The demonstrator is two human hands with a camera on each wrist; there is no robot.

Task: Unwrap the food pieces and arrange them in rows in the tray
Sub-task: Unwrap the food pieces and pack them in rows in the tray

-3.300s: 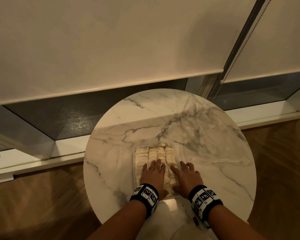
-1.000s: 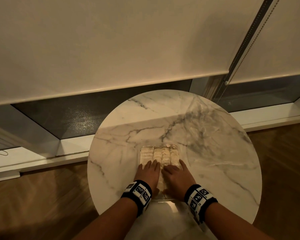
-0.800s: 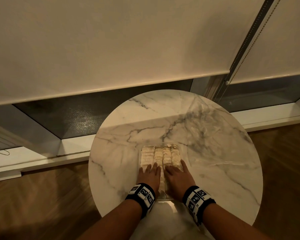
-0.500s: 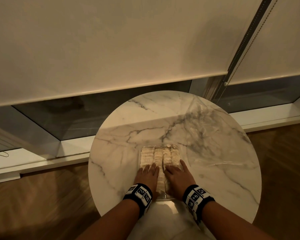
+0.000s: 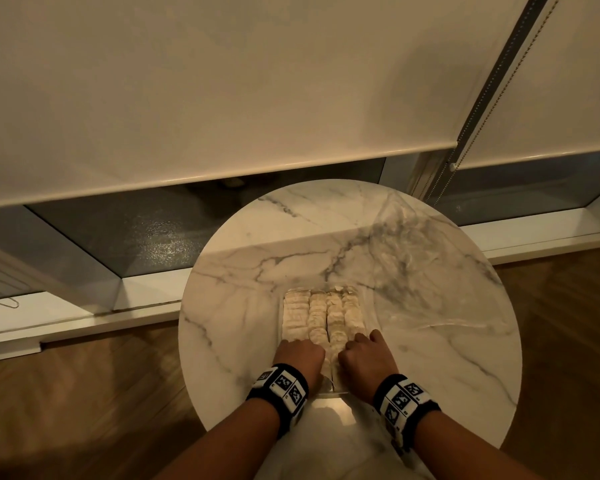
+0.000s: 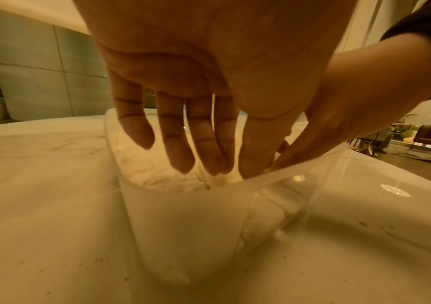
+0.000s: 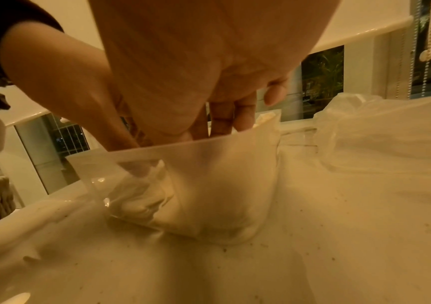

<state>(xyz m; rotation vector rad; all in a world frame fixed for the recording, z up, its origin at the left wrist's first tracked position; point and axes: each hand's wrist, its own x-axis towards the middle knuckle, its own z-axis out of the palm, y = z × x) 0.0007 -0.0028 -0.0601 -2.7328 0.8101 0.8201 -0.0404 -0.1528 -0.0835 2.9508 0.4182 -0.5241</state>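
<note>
Surface: round marble top [image 5: 243,278], carrying everything here.
Plastic wrap: crumpled clear sheet [image 5: 426,271] lying right of the tray.
Tray: clear plastic tray [image 6: 183,226] at the near middle of the surface.
Food pieces: pale pieces [image 5: 321,313] in four rows inside the tray.
Left hand [image 5: 300,355]: released grip, straight fingers [image 6: 175,144] reaching down onto the near pieces.
Right hand [image 5: 366,356]: beside it, fingers in the tray; cannot tell its grip.
</note>
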